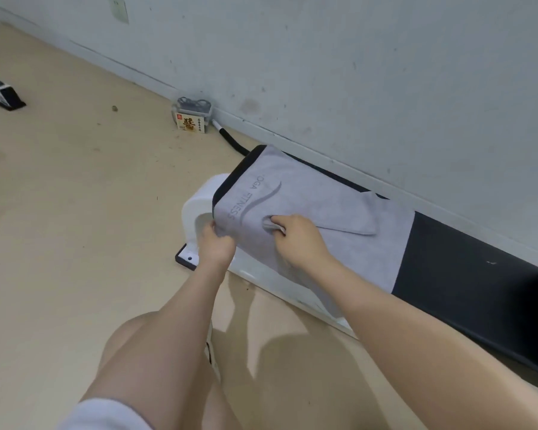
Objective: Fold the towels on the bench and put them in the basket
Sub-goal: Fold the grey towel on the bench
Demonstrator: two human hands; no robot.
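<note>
A grey towel [308,209] printed with "YOGA FITNESS" lies draped over the left end of a long black padded worktop [466,268] that runs along a pale wall. One corner of the towel is folded back across its top. The left hand [216,243] grasps the towel's near left corner where it hangs over the worktop's edge, fingers curled round the cloth. The right hand [298,237], just to the right on top of the towel, pinches a small bunch of fabric. A white curved frame [199,200] shows under the worktop's left end. On the beige floor by the wall, further left, stands a small clear box [192,116] with a red and brown label.
</note>
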